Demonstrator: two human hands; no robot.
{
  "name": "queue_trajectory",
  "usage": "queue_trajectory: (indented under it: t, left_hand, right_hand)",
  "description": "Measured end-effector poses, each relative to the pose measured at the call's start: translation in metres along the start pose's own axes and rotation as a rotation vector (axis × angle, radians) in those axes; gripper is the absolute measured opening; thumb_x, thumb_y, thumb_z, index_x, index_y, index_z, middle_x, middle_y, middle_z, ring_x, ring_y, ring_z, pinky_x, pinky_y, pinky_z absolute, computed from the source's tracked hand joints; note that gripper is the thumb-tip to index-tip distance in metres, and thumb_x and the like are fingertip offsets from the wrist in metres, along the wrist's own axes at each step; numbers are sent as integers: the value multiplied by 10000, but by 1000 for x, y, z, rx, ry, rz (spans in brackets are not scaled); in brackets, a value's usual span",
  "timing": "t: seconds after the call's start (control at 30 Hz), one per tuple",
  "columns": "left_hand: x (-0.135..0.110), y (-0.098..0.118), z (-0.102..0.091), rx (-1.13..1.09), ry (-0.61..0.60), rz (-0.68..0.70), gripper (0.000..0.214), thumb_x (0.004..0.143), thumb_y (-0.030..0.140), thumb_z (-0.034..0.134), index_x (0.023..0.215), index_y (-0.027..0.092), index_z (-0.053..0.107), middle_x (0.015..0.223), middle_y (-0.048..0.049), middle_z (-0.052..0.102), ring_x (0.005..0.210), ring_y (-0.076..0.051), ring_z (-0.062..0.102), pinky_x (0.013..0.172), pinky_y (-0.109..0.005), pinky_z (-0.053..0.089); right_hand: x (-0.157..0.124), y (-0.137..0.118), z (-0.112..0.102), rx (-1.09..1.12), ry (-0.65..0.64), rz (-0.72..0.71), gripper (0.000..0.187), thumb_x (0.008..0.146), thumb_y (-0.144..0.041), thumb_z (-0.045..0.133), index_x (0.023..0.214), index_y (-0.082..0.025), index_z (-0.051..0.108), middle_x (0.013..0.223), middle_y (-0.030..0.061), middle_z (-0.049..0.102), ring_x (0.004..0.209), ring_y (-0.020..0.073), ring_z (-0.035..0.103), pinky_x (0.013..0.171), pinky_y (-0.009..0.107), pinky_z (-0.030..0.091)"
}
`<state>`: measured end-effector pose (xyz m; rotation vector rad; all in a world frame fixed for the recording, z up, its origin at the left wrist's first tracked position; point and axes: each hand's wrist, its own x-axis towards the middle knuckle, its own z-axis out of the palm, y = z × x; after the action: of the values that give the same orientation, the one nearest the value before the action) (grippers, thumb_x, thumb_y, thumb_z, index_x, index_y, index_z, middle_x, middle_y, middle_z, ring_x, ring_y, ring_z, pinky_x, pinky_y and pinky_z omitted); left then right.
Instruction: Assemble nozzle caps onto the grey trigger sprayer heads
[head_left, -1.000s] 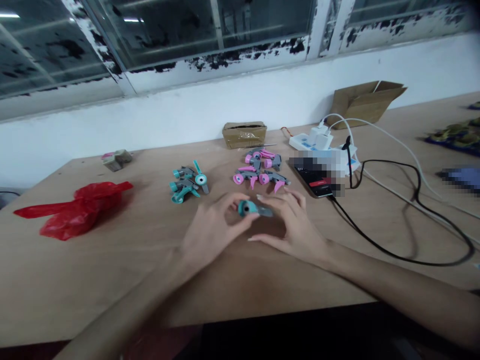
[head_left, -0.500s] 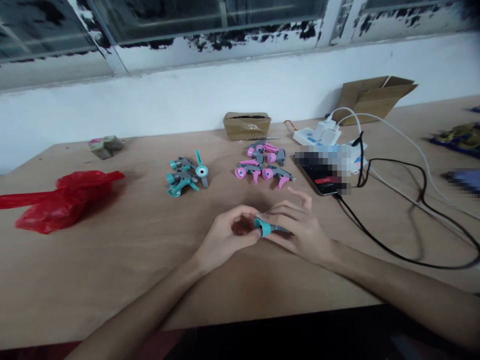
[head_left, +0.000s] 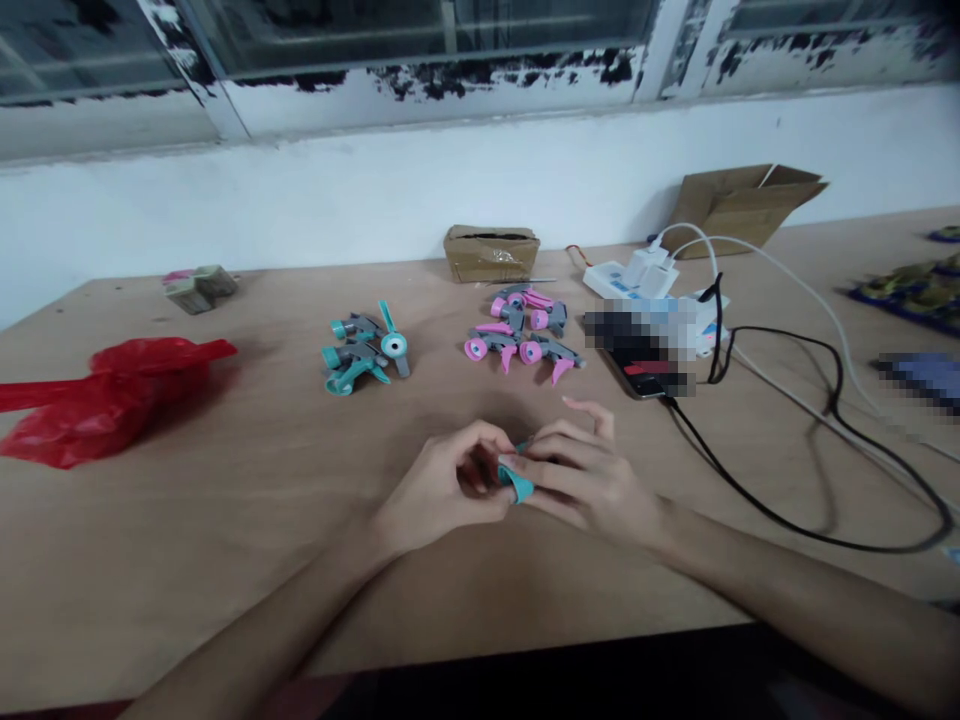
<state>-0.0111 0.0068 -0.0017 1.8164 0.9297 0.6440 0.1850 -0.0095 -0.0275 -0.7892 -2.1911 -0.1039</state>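
Low over the table's front half, my left hand [head_left: 448, 484] and my right hand [head_left: 589, 474] meet around one teal-and-grey trigger sprayer head [head_left: 517, 484]. Its teal ring-shaped collar shows between my fingertips, while most of its body is hidden behind my right hand. Fingers of both hands are closed on it, except one raised finger of my right hand. Beyond my hands, to the left, lies a group of teal-and-grey sprayer heads [head_left: 358, 362]. Several pink-and-grey sprayer heads [head_left: 551, 352] lie straight ahead.
A red plastic bag [head_left: 124, 395] lies at the left. Near the wall stand a small cardboard box [head_left: 491, 255] and an open carton [head_left: 739, 205]. On the right are a phone [head_left: 637, 360], a power strip [head_left: 611, 282] with chargers, and a looping black cable [head_left: 750, 495].
The sprayer head has turned between my fingers, its collar tipping lower and facing more downward. Both hands stay closed on it. The view has shifted slightly.
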Motion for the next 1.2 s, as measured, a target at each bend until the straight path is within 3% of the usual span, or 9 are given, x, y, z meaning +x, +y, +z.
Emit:
queue_trajectory:
  t: [0.3,0.77,1.03,1.1,1.2]
  left_hand:
    - [4,-6,-5,-110,-146,-84,248,703,247,656,906,176,530,765,16,546,650,-101,519,585,-218,423]
    - [-4,4,9,195,38,62,299,676,109,549,960,195,509,762,26,566,632,-104,525,587,-216,432]
    - [-2,2,4,37,-7,69,210,810,263,555,1004,185,536,861,-14,609,748,-128,570,620,-221,460]
    - [-3,2,1,156,59,119,212,819,297,562,1001,189,549,874,-19,623,749,-130,582,631,-228,470]
    - [-2,0,-9,461,282,223,175,840,311,543,967,200,589,883,-28,634,806,-152,591,734,-272,480]
  right_hand:
    - [0,-4,-5,27,-34,2,205,844,-293,555,1036,-259,618,760,-37,647,780,112,576,994,400,240]
    - [-1,0,2,-59,-68,8,189,847,-277,550,1022,-269,620,808,-26,671,822,128,585,977,404,242]
    - [4,-1,-3,-11,-33,75,270,824,-308,586,1093,-291,578,813,-34,678,795,133,605,963,419,256]
    - [6,1,-5,-13,-10,97,239,809,-305,606,1045,-271,590,832,-24,689,786,138,614,964,418,259]
    - [8,3,-7,-24,15,136,215,790,-311,628,995,-253,599,842,-17,693,783,145,626,969,419,266]
